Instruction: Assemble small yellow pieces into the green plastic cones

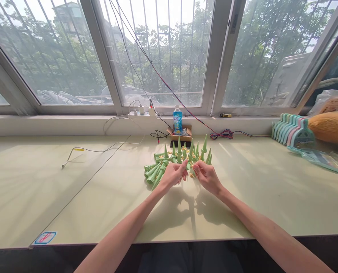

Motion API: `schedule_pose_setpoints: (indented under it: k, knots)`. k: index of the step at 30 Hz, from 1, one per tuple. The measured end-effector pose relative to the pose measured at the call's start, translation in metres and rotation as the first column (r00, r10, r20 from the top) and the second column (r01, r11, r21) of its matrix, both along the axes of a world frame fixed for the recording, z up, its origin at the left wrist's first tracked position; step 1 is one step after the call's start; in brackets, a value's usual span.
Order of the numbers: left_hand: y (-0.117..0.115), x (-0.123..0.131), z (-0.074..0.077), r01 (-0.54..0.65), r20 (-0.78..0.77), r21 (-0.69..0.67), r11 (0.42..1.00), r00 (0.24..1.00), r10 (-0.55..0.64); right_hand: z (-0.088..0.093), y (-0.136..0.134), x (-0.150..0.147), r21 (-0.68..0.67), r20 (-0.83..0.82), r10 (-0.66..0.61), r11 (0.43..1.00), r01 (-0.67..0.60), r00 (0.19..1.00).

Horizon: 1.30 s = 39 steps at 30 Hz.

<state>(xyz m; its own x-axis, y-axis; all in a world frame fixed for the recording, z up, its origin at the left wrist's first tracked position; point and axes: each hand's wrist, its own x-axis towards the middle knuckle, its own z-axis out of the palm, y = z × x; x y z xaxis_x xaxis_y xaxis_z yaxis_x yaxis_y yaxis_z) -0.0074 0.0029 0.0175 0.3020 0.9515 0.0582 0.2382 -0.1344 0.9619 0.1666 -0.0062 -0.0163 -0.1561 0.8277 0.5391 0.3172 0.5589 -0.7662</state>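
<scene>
Several green cone-shaped plastic spikes [183,153] stand upright on the pale green table [72,189], and several more lie in a heap [154,172] to their left. Small yellow pieces [191,174] lie scattered among them. My left hand [173,174] is curled, its fingertips pinching a green spike at the pile's front edge. My right hand [207,176] is closed in a pinch right beside it; what it grips is too small to name. The two hands nearly touch.
A blue drink bottle [177,119] stands in a small cardboard box [186,133] by the windowsill. Cables [225,133] and a power strip [142,112] run along the sill. Pastel plastic pieces [292,129], a clear bag [316,157] and a yellow cushion [332,127] sit far right.
</scene>
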Motion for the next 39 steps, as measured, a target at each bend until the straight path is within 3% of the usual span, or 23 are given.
schedule_pose_setpoints:
  k: [8, 17, 23, 32, 35, 39]
  knots:
    - [-0.005, 0.0, 0.006, 0.04, -0.039, 0.101, 0.994, 0.999, -0.036, 0.0, 0.0, 0.0, -0.045, -0.019, -0.015, 0.999, 0.014, 1.0]
    - [0.0, -0.002, -0.006, 0.028, 0.002, 0.302, 0.953, 1.0, -0.03, -0.004, 0.003, -0.002, -0.129, -0.083, 0.005, 0.992, -0.015, 0.997]
    - [0.002, -0.001, -0.011, 0.01, 0.032, 0.351, 0.936, 0.999, -0.023, 0.0, 0.001, -0.003, -0.147, -0.109, 0.008, 0.989, -0.024, 0.994]
    - [0.001, 0.001, -0.006, -0.035, 0.119, 0.258, 0.966, 0.993, 0.004, 0.0, 0.0, -0.003, -0.085, -0.11, -0.059, 0.995, 0.05, 0.992]
    - [0.002, 0.0, -0.004, -0.016, 0.123, 0.125, 0.992, 0.992, 0.0, 0.001, -0.001, -0.001, -0.036, -0.071, -0.057, 0.998, 0.054, 0.996]
    - [0.005, -0.001, -0.005, 0.1, 0.125, -0.093, 0.991, 0.988, -0.088, 0.002, -0.002, -0.001, 0.002, 0.009, -0.013, 1.0, 0.013, 1.0]
